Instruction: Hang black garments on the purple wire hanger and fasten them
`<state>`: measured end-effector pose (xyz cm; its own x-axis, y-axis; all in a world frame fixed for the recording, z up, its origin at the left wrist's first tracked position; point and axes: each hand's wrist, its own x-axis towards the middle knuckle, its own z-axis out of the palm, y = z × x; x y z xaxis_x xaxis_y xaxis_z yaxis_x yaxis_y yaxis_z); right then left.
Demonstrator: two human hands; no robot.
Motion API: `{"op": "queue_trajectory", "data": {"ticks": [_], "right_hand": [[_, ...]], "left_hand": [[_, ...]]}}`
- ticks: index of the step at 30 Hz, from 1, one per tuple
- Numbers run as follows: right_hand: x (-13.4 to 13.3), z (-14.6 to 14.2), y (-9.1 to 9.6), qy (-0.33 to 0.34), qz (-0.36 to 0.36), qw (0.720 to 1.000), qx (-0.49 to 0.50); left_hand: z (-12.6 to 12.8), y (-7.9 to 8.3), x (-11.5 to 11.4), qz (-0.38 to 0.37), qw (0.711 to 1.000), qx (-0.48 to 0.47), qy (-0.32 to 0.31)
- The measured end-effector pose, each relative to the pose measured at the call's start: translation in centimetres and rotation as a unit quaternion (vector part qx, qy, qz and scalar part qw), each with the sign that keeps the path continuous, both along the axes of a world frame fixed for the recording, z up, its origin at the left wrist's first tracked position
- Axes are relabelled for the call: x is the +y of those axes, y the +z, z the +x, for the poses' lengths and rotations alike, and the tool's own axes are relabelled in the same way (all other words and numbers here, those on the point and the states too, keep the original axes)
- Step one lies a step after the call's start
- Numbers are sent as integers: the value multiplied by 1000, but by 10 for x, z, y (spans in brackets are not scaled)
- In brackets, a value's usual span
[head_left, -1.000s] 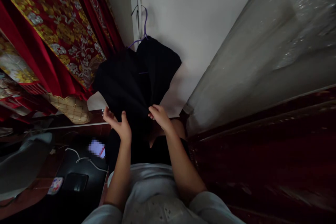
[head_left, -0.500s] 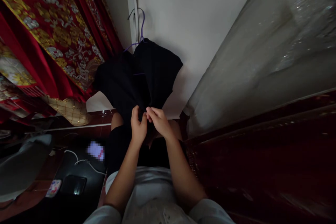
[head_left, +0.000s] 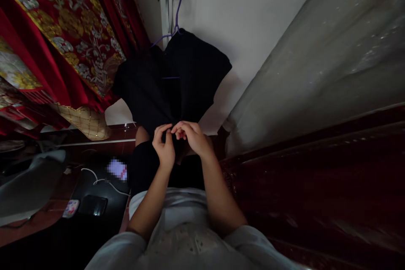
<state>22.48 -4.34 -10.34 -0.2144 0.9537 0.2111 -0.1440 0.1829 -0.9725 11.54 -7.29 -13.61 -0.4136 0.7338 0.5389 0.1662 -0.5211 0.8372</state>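
A black garment (head_left: 177, 80) hangs on a purple hanger (head_left: 176, 12) against the white wall, straight ahead of me. Both my hands meet at its lower edge. My left hand (head_left: 163, 147) has its fingers curled round a fold of the dark cloth. My right hand (head_left: 191, 137) pinches the same hem, fingertips touching those of the left. The cloth between the fingers is too dark to make out in detail.
Red and gold patterned fabric (head_left: 63, 25) hangs at the left. A dark red wooden panel (head_left: 316, 185) runs along the right, with a grey covered surface (head_left: 316, 59) above it. Lower left lie a white cable (head_left: 95, 179), a phone (head_left: 70, 208) and a dark pouch (head_left: 93, 205).
My left hand has swung in from the left, open, to close on the garment's hem beside my right hand. Both hands now sit slightly higher.
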Motion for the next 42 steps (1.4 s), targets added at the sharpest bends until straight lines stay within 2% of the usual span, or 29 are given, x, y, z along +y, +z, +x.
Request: {"op": "queue_trajectory", "data": {"ticks": [3, 6, 11, 14, 16, 18, 21, 23, 25, 27, 29, 31, 34, 36, 38, 42], "right_hand": [[1, -1, 2, -18, -4, 1000, 1], [-2, -1, 4, 2, -23, 1000, 1], [1, 7, 7, 115, -78, 990, -6], [14, 10, 8, 220, -126, 967, 20], [24, 9, 7, 283, -184, 940, 57], [32, 5, 5, 301, -239, 919, 88], [46, 2, 8, 287, -272, 912, 107], [65, 4, 21, 269, -269, 917, 117], [93, 8, 44, 237, -259, 926, 139], [125, 13, 73, 176, -238, 941, 166], [150, 15, 102, 147, -227, 947, 175], [162, 15, 127, 140, -206, 954, 165], [155, 11, 151, 146, -151, 967, 142], [142, 8, 156, 132, -119, 977, 122], [128, 5, 153, 98, -92, 986, 99], [102, 0, 126, 55, -36, 997, 44]], "left_hand": [[-1, -3, -3, -11, 999, -37, -4], [0, -8, 0, -45, 995, -51, -68], [-8, -12, 14, -62, 983, -36, -172], [-18, -7, 17, -88, 959, -63, -263], [-25, -1, 17, -95, 954, -46, -282], [-30, 4, 18, -96, 958, 6, -270], [-33, 2, 20, -97, 963, 69, -240], [-32, -8, 23, -98, 968, 72, -219], [-30, -23, 25, -105, 973, 58, -199], [-28, -36, 26, -116, 975, 41, -183], [-25, -41, 26, -120, 977, 35, -176], [-23, -38, 25, -110, 977, 45, -176], [-21, -25, 24, -82, 976, 82, -183], [-20, -20, 25, -71, 975, 113, -179], [-18, -21, 29, -76, 972, 138, -172], [-12, -17, 43, -82, 977, 129, -149]]}}
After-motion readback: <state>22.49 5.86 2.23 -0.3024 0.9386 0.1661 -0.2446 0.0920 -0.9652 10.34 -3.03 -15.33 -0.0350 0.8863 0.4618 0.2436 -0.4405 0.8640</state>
